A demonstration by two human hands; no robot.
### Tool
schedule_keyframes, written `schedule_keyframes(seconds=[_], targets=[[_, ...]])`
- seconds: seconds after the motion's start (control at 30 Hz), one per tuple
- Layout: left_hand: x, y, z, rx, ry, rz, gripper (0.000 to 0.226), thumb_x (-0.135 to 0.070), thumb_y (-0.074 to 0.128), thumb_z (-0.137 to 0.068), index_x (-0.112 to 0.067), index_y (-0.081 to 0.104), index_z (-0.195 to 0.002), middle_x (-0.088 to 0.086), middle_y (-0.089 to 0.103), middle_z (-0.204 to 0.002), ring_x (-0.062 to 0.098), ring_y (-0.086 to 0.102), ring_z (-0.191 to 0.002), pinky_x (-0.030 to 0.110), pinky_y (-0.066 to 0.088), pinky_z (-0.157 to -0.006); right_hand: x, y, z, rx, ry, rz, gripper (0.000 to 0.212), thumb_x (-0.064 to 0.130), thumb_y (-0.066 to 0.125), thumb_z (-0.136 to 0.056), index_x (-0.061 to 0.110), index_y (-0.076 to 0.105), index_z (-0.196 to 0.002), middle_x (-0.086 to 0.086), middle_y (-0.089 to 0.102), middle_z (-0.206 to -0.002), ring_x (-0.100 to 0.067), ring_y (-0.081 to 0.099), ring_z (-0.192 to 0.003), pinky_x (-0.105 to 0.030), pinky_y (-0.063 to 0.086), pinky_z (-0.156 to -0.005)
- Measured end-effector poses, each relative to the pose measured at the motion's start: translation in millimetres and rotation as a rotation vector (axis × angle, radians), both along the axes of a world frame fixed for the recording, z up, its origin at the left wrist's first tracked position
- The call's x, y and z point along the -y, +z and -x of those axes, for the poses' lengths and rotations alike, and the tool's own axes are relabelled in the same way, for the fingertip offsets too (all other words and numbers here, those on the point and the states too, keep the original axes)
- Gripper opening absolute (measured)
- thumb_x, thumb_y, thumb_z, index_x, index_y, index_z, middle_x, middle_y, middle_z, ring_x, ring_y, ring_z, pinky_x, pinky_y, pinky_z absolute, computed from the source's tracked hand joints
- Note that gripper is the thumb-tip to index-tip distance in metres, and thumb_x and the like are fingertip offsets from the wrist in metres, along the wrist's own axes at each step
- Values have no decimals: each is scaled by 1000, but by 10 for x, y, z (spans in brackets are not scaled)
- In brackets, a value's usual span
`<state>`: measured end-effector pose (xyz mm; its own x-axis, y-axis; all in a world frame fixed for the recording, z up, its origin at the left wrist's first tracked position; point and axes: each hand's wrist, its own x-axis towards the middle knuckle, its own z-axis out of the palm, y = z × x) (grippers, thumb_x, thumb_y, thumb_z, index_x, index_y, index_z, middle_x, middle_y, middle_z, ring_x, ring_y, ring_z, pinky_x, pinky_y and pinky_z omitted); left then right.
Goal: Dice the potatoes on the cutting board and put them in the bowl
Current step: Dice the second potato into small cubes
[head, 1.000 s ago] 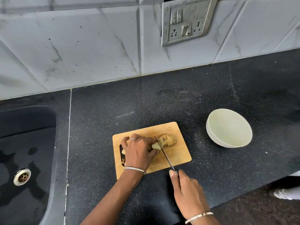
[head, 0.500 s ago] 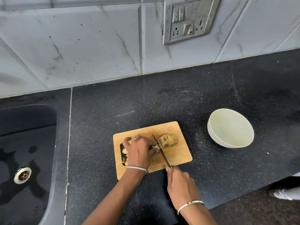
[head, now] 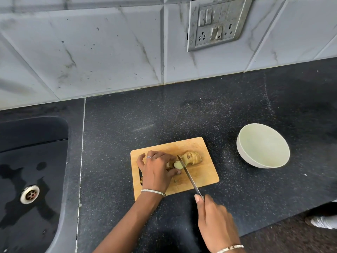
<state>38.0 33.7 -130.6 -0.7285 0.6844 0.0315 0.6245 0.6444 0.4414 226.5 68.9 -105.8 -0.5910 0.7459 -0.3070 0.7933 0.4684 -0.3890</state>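
A wooden cutting board [head: 204,172] lies on the black counter. On it my left hand [head: 157,170] curls over a pale potato piece [head: 177,164] and holds it down. Several cut slices [head: 192,157] lean together just right of the blade. My right hand [head: 215,221] grips the handle of a knife [head: 188,175], index finger along its spine, and the blade runs across the board between the held piece and the slices. A pale, empty bowl [head: 263,150] stands on the counter to the right of the board.
A black sink [head: 31,179] with a metal drain [head: 29,194] and water patches lies at the left. A tiled wall with a switch panel [head: 217,24] rises behind the counter. The counter's front edge runs at lower right, with a shoe [head: 322,221] on the floor beyond.
My right hand drew back toward me after pushing forward, sliding the knife blade along the cut. My left hand stays on the potato.
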Motion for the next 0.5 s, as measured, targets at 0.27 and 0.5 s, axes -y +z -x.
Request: schedule_keyframes(seconds=[0.27,0.5], targets=[[-5,9,-25,-19,35,59,27,-59,69,-73,-45,70,-96,-25,62,-103,7,42,-110,39,18,-98,-27,-98,84,-16,14,-7,42,57,11,-96,29,42,-90,3,62,-81,-24,65,-81,-36,46,-62],[-14,-20,-10,17,52,40,22,-53,72,-74,-42,73,-93,-24,64,-99,7,42,-108,38,19,-96,-15,-88,106,-9,23,24,41,57,13,-97,29,42,-89,5,60,-80,-23,66,-82,-34,41,-58]])
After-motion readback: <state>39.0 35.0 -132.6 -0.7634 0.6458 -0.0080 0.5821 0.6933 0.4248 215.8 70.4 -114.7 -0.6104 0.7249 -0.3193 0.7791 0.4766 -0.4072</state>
